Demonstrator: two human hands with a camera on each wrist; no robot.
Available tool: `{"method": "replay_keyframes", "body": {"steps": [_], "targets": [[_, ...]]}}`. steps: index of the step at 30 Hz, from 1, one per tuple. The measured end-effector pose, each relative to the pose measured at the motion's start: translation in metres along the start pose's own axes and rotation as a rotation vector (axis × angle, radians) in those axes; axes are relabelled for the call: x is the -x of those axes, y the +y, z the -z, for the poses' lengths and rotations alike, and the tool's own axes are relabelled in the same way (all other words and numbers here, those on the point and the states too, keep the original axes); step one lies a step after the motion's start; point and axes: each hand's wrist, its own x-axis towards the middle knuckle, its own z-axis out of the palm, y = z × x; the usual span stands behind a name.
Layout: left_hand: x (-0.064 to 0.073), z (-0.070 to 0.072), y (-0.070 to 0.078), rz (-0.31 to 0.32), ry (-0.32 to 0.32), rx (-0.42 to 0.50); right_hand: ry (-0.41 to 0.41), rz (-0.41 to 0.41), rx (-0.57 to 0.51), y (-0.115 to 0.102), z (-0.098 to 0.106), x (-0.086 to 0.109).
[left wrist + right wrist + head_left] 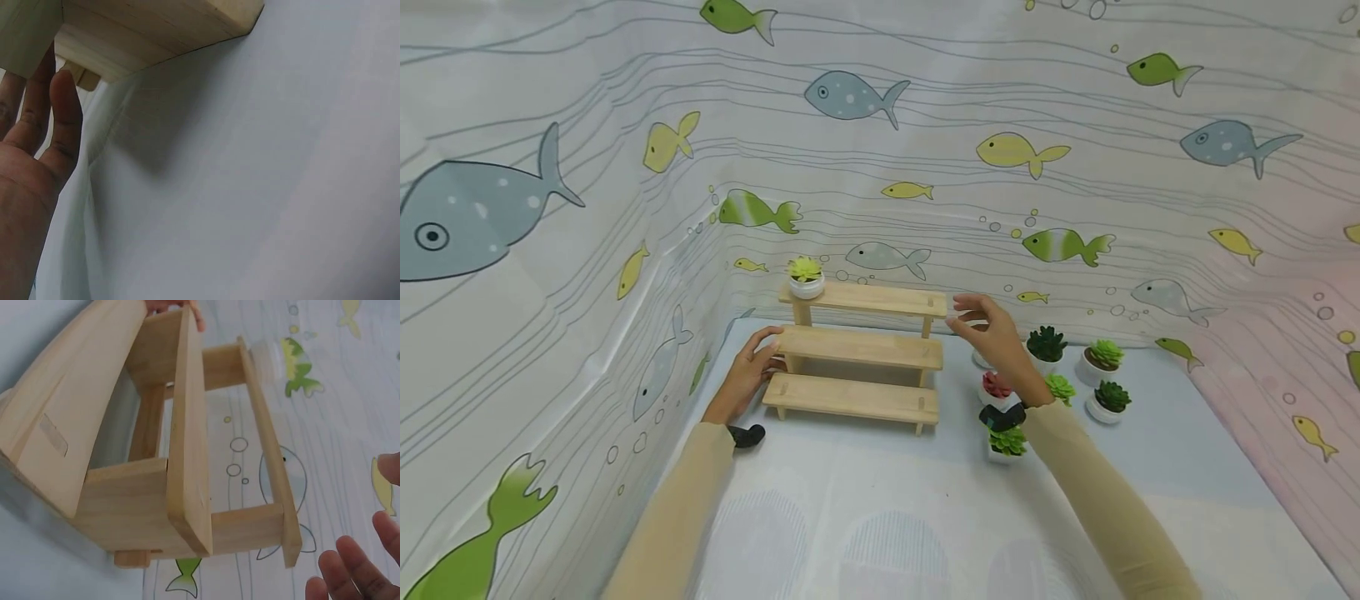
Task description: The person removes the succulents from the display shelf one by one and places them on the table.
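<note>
A three-tier wooden stand (857, 347) stands near the back wall. On its top tier, at the left end, sits a light-green succulent in a white pot (806, 277). My left hand (747, 375) grips the left end of the middle tier; in the left wrist view the board end (28, 37) hides part of its fingers. Just off the right end of the top tier, my right hand (996, 337) hovers with bent, spread fingers and holds nothing. In the right wrist view, a gap separates its fingers (353, 562) from the stand.
Right of the stand are several potted succulents: a red one (996, 386), a dark-green one (1047, 343) and light-green ones, including one in front (1006, 443). My right forearm passes over part of this group. Fish-printed cloth (880, 150) covers the surrounding walls.
</note>
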Motion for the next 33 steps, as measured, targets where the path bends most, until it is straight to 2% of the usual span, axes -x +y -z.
{"method": "replay_keyframes", "body": {"steps": [12,15,22,27,33], "targets": [[0.002,0.002,0.003,0.008,-0.001,0.005,-0.078,0.078,-0.089,-0.014,-0.055,-0.031],[0.001,0.001,0.004,0.002,0.002,0.008,-0.096,0.095,-0.078,-0.022,-0.065,-0.039],[0.000,0.000,0.004,0.002,0.006,-0.002,-0.080,0.097,-0.045,-0.005,-0.096,-0.070],[-0.001,0.001,0.002,0.003,0.014,0.001,-0.094,0.099,-0.060,-0.011,-0.114,-0.081],[-0.002,0.001,-0.002,0.010,0.006,0.030,-0.094,0.119,-0.026,-0.015,-0.136,-0.092]]}}
